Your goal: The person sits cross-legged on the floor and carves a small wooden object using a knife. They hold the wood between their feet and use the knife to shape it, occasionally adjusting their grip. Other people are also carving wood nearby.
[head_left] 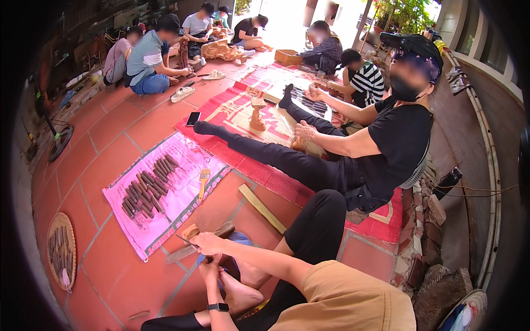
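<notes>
Tan sleeve [353,295] nearest, right hand [206,243] and left hand [210,268] grip one tool [208,259], wood block [190,231] just beyond.

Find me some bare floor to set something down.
Bare red tiles lie between the round basket and the pink sheet, and beyond the sheet toward the sandals. It's crowded in the sheet's middle, covered with tools, and around the left hand and right hand, near the wood block and feet.
</notes>
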Demonstrator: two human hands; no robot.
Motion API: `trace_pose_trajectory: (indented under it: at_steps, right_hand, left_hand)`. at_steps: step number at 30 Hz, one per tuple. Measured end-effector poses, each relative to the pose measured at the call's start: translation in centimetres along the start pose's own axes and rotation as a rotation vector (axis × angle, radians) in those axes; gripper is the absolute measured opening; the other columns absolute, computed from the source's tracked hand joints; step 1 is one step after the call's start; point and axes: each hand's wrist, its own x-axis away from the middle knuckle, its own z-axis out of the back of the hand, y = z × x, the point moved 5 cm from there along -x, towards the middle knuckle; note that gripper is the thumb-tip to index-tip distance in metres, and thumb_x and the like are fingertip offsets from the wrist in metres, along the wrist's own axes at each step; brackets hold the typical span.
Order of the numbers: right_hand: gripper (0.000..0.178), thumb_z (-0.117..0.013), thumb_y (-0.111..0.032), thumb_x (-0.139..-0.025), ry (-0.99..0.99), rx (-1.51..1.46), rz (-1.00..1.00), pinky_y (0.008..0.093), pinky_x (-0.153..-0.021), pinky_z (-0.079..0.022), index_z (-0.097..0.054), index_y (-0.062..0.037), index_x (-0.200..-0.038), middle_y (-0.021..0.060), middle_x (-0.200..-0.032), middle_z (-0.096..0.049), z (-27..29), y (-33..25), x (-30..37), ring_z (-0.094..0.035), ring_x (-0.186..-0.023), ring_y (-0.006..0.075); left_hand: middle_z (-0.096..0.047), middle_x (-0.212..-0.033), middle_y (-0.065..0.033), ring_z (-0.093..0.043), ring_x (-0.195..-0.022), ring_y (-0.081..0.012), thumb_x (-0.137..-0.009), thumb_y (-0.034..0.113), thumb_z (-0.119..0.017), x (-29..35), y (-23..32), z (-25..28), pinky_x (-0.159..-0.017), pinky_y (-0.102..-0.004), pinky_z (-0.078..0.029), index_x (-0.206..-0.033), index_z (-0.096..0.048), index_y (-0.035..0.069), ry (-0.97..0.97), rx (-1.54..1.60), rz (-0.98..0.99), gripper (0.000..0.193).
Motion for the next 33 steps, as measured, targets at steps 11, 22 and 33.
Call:
trace_pose_trajectory:
  at_steps: [11,22,33]
  right_hand:
    - [0.013,-0.062,-0.009,-0.076,0.008,0.167,-0.049,0.0502,-0.074,-0.053,-0.068,-0.0032,-0.086,0.0224,-0.084,-0.068,-1.6,0.0,-2.1,-0.067,-0.085,0.0402]
    - [0.011,-0.063,-0.008,-0.074,0.026,0.196,-0.040,0.0500,-0.069,-0.054,-0.068,-0.0030,-0.083,0.0218,-0.079,-0.068,-1.2,-0.7,-2.1,-0.068,-0.080,0.0403]
    - [0.012,-0.064,-0.009,-0.074,0.038,0.167,-0.074,0.0502,-0.071,-0.053,-0.066,-0.0054,-0.086,0.0205,-0.080,-0.067,-2.3,0.1,-2.1,-0.067,-0.080,0.0400]
  left_hand:
    - [-0.062,-0.066,-0.0052,-0.059,-0.045,-0.0135,-0.077,0.024,-0.082,0.4,1.0,0.3,-0.038,-0.0267,-0.046,-0.081,-0.060,-0.001,-0.001,0.004,0.016,0.033]
    - [-0.065,-0.069,-0.0073,-0.059,-0.045,-0.0132,-0.078,0.026,-0.080,-0.5,-0.6,0.2,-0.040,-0.0261,-0.047,-0.085,-0.063,-0.003,-0.009,-0.030,-0.013,0.034]
    - [-0.064,-0.065,-0.0078,-0.060,-0.044,-0.0132,-0.079,0.028,-0.080,0.1,0.6,0.1,-0.040,-0.0268,-0.048,-0.083,-0.064,-0.004,-0.050,0.002,0.022,0.036]
